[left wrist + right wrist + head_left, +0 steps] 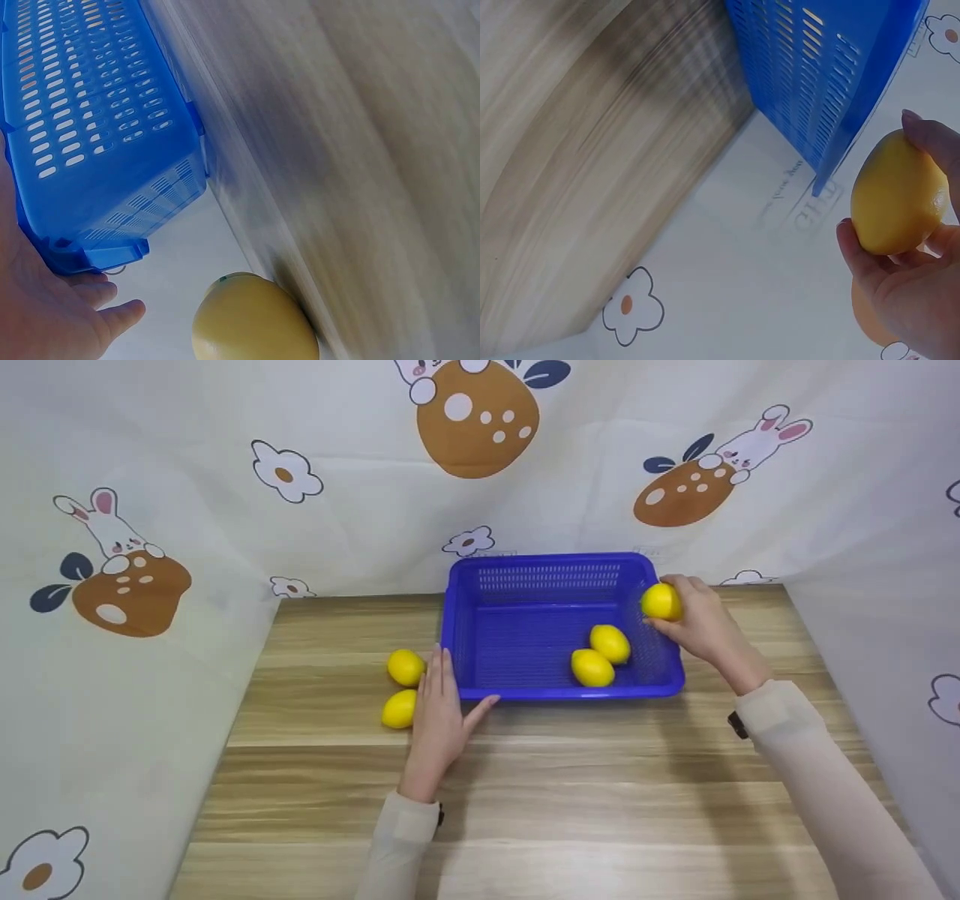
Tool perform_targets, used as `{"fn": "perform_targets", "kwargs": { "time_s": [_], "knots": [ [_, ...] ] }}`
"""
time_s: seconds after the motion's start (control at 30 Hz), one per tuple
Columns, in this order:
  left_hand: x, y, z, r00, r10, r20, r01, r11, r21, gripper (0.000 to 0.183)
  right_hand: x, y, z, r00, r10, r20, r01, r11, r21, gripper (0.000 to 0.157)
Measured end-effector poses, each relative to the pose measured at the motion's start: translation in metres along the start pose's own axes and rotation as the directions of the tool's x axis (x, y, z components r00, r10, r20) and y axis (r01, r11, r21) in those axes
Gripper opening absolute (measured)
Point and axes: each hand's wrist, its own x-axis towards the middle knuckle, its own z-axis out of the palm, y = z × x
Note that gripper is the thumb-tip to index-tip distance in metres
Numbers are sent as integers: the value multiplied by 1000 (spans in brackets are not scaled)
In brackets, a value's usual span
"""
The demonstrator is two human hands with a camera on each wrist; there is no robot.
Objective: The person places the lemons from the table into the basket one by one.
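Note:
A blue plastic basket (555,692) stands on the table, with two yellow lemons (592,668) lying in its right front part. My right hand (706,624) grips another lemon (660,602) over the basket's right rim; in the right wrist view, thumb and fingers hold that lemon (895,196) beside the basket's wall (795,82). My left hand (439,720) rests at the basket's front left corner, fingers straight along the left rim and thumb spread towards the front rim. Just left of it, two lemons (406,667) lie on the table, the nearer one (398,709) partly hidden by the hand.
The wooden table (570,810) reaches back to a pale cloth (360,525) printed with rabbits and flowers. This cloth also hangs along the left and right sides. The basket's back rim (555,559) stands close to the back cloth.

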Motion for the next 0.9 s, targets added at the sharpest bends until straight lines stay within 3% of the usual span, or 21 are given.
{"fn": "perform_targets", "kwargs": {
  "time_s": [0.9],
  "knots": [
    [1,0,1,1000,-5,5,5,998,59,108,37,-15,30,988,-45,150,57,996,-76,66]
  ]
}}
